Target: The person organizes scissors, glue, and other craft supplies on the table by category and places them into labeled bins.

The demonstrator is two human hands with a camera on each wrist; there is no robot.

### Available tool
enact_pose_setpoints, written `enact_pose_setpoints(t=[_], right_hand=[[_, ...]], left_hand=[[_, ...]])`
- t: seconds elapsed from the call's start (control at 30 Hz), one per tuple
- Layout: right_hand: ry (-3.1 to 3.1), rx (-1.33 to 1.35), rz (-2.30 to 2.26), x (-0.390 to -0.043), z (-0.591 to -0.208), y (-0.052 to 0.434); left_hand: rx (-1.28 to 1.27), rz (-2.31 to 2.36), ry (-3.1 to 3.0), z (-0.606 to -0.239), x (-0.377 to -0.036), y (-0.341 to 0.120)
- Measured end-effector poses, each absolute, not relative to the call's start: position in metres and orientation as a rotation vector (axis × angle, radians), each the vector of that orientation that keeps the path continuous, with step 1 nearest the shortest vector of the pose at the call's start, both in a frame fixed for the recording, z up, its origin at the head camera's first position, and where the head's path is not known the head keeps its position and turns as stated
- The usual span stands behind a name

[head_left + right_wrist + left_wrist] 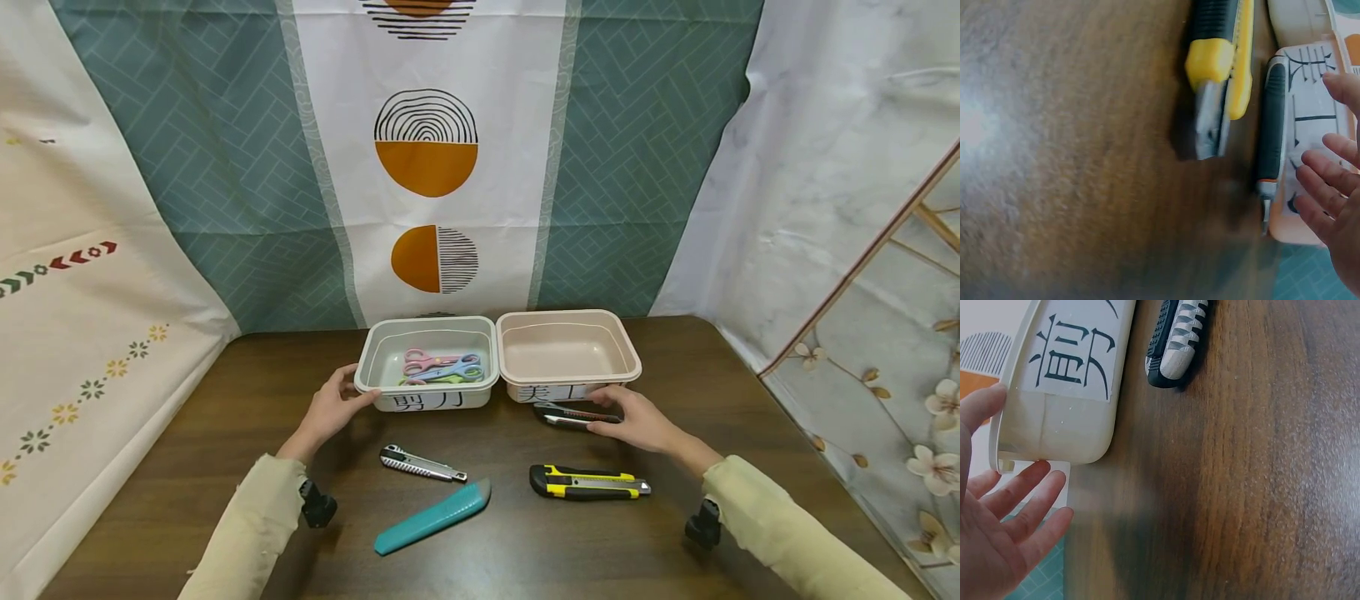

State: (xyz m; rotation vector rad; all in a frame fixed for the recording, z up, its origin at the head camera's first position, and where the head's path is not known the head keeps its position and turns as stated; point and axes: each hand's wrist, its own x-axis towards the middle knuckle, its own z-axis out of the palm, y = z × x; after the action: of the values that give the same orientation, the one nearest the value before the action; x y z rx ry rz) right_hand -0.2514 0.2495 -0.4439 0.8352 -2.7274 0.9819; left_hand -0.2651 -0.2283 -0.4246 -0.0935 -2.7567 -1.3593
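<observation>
A dark wooden counter (225, 467) carries two shallow tubs side by side at its far edge: a pale green tub (427, 363) with scissors inside and a pink tub (567, 353), each labelled on the front. Just before the pink tub lies a black knife (573, 416). Nearer lie a silver utility knife (422, 463), a teal cutter (432, 517) and a yellow-and-black utility knife (588, 482), all apart.
</observation>
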Motion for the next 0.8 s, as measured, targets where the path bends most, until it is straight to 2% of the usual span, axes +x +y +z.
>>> enact_pose_setpoints(t=[0.5,0.8], right_hand=[[-2.742,0.799,1.006,-0.259,-0.460,0.250],[-2.714,0.903,0.989,-0.264,-0.467,0.249]], left_hand=[[-0.114,-1.342,-2.778,-0.421,-0.264,-0.230],[-0.113,-1.354,-2.774,-0.421,-0.262,-0.228]])
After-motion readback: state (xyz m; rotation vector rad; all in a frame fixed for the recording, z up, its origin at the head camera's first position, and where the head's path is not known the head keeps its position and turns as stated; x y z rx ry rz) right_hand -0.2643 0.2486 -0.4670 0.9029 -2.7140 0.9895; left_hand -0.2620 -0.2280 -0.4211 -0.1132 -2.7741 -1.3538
